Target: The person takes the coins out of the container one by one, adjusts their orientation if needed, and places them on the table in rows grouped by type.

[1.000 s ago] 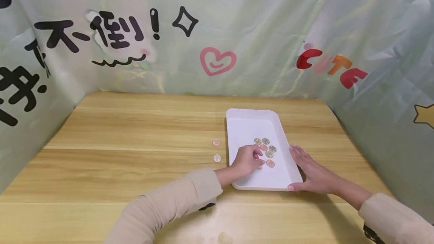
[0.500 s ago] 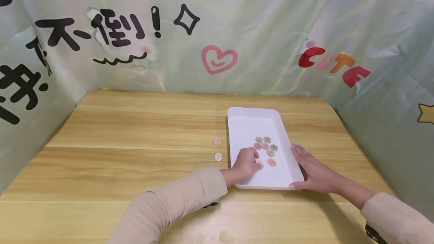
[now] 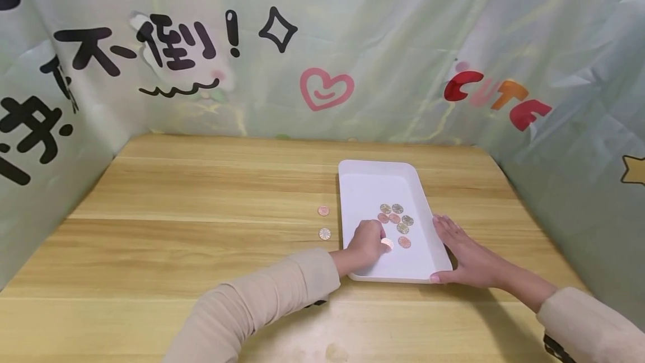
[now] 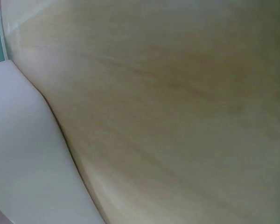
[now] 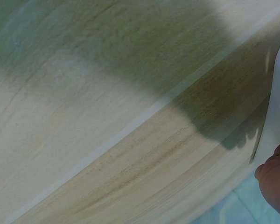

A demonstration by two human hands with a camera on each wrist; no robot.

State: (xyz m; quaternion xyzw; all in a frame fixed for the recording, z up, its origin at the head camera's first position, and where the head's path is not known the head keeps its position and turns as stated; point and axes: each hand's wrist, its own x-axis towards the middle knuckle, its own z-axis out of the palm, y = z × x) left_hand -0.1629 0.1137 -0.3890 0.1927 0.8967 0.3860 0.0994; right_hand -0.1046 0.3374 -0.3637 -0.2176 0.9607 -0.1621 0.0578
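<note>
Nearby lie seven coins (image 3: 395, 218), left grip (image 3: 365, 241) pinching another coin (image 3: 387, 243); tray wall (image 3: 342, 200) separates two more (image 3: 325, 234); right grip (image 3: 468, 257) spread.

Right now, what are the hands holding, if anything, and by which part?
The left hand appears to pinch a coin by its edge; the right hand rests against the right edge of the tray without gripping.

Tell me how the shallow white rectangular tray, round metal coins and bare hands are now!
White tray: upright on the wooden table.
Seven round coins: flat in the tray.
Two other round coins: flat on the table, apart.
Left hand: fingers curled, at a shiny round coin.
Shiny round coin: apparently pinched.
Right hand: fingers extended, touching the tray's right side.
</note>
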